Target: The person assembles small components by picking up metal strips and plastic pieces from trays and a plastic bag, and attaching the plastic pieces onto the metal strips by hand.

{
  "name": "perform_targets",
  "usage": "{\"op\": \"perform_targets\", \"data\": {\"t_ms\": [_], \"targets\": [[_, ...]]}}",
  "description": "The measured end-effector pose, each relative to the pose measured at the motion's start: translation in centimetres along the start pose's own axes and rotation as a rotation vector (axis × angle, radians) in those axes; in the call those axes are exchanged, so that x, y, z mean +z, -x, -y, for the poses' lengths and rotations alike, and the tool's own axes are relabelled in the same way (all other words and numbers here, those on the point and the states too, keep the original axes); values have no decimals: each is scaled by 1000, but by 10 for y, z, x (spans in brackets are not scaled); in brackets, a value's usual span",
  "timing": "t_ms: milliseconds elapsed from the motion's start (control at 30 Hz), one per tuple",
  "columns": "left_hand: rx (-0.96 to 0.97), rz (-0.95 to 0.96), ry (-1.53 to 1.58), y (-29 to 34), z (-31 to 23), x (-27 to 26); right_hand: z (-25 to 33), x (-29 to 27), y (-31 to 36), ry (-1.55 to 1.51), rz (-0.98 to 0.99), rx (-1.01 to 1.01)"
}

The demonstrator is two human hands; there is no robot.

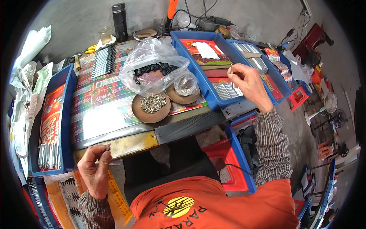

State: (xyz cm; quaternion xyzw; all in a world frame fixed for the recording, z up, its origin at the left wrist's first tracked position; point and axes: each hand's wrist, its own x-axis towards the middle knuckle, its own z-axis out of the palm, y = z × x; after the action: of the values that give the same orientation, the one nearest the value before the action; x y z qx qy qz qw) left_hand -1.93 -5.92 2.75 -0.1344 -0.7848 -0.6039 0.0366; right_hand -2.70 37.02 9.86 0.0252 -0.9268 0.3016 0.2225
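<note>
My right hand point(248, 84) is over the blue bin point(209, 88) on the right side of the table, thumb and fingers pinching a slim metal rod point(231, 72) held upright. Below it in the bin lies a row of silver metal strips point(225, 91). At the table's front left edge, my left hand point(95, 170) is closed, its thumb and forefinger pinched around a small dark piece point(108, 147) too small to identify. Between the hands sits a round wooden dish point(137, 110) with small metal screws or pins point(152, 103). Behind it, a clear plastic bag point(143, 53) lies open around black parts point(152, 69).
Another round dish point(192, 98) holds a small clear bag point(186, 84). Slim metal pieces point(103, 61) line up at the back left. A blue bin point(68, 114) with metal strips stands far left. A black flask point(119, 23) is by the wall; a red stool point(225, 156) is below.
</note>
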Motion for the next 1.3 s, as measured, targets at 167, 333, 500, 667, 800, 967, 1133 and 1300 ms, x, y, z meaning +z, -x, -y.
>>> {"op": "perform_targets", "data": {"t_ms": [167,333,500,667,800,967,1133,1300], "targets": [[-27,16,158,5,-2,22,60,21,28,-153,84,-50],[-69,124,312,10,-7,44,71,47,51,-158,157,-188],[-202,191,383,11,-13,51,87,71,69,-468,319,-11],[-292,263,555,14,-9,60,95,97,84,-775,528,205],[-300,270,598,19,-2,64,108,117,97,-970,602,354],[-317,291,614,23,5,67,110,133,106,-890,590,138],[-297,287,646,25,8,69,108,140,111,-828,544,73],[-300,281,704,25,9,74,108,144,115,-809,505,59]]}}
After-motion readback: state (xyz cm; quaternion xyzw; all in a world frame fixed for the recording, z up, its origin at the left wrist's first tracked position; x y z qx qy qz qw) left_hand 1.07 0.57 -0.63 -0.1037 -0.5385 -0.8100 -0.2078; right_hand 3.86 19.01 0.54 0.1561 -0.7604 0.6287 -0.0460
